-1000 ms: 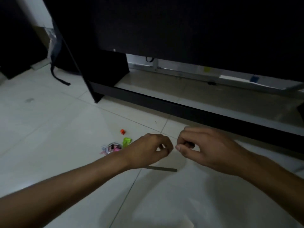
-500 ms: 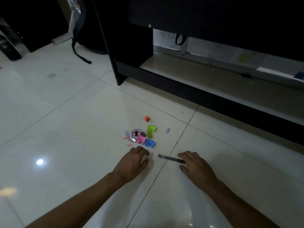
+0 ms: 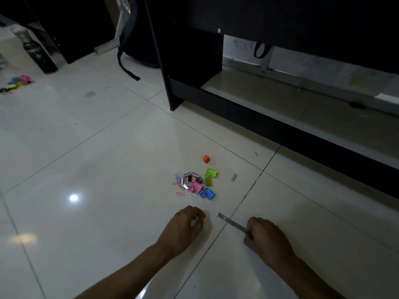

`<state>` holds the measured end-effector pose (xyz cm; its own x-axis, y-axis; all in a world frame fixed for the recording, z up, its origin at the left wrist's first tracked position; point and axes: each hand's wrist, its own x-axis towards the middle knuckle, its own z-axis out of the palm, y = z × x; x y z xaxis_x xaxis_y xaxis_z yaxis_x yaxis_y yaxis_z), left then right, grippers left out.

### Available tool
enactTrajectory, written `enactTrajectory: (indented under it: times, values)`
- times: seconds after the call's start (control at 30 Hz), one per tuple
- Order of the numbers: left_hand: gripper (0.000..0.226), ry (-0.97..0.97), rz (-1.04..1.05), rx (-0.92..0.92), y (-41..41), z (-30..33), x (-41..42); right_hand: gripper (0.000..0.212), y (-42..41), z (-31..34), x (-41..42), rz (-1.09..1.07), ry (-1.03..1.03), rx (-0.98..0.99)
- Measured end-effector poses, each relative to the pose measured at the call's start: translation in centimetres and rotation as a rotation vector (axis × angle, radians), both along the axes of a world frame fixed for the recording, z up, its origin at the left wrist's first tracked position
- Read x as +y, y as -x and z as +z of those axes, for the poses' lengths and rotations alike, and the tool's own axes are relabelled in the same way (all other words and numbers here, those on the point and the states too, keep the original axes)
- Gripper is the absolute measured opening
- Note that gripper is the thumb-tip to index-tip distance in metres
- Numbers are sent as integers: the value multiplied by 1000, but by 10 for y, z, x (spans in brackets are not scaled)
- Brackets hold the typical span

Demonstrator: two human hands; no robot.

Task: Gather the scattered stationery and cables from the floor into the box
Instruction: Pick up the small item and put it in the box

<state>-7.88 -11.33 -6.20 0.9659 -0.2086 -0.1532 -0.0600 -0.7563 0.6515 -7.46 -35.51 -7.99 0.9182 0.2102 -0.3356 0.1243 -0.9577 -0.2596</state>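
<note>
Right hand (image 3: 266, 236) is pinching near end of thin flat grey metal strip (image 3: 232, 222), long axis running up-left toward curled, seemingly empty left hand (image 3: 185, 226), colourful clip pile (image 3: 195, 184) lying just beyond.

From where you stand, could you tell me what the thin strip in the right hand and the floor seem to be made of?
The strip, pinched by the right hand, looks like metal: thin, grey, dully shiny. The floor looks like glazed tile: pale, glossy, mirroring a lamp, with dark grout lines.
</note>
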Motion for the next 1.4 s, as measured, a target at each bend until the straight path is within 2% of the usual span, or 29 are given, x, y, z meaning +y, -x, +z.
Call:
enactTrajectory:
  times: [0.27,0.37,0.47,0.63,0.7,0.77,0.9,0.97,1.03,1.13,1.3,1.4]
  values:
    - [41,-273,-264,-93,2,-11,-28,12,4,2,-6,45,-45,47]
    - [37,-377,-325,-145,3,-17,-37,12,7,1,-7,82,-51,32]
    - [27,-359,-326,-189,2,-21,-36,6,8,1,-9,147,-67,-12]
    - [24,-304,-259,-133,1,-21,-33,11,16,0,-12,162,-120,-125]
    - [19,-207,-204,-86,-1,-13,-34,11,18,2,-13,131,-167,-122]
    - [13,-3,-93,-7,-4,-4,-35,12,18,8,-13,21,-299,-10]
    - [11,505,321,284,-14,16,-41,12,13,21,-4,-231,-654,257]
    - [7,715,495,388,-18,27,-46,19,13,26,6,-310,-749,260]
    - [10,829,540,443,-19,34,-51,20,11,32,17,-406,-852,265]
    - [20,892,503,518,-13,40,-60,18,11,41,28,-502,-982,269]
    - [26,886,414,494,-4,42,-72,15,20,54,26,-387,-834,8]
    - [22,865,378,459,-3,45,-79,22,27,61,17,-372,-803,-32]
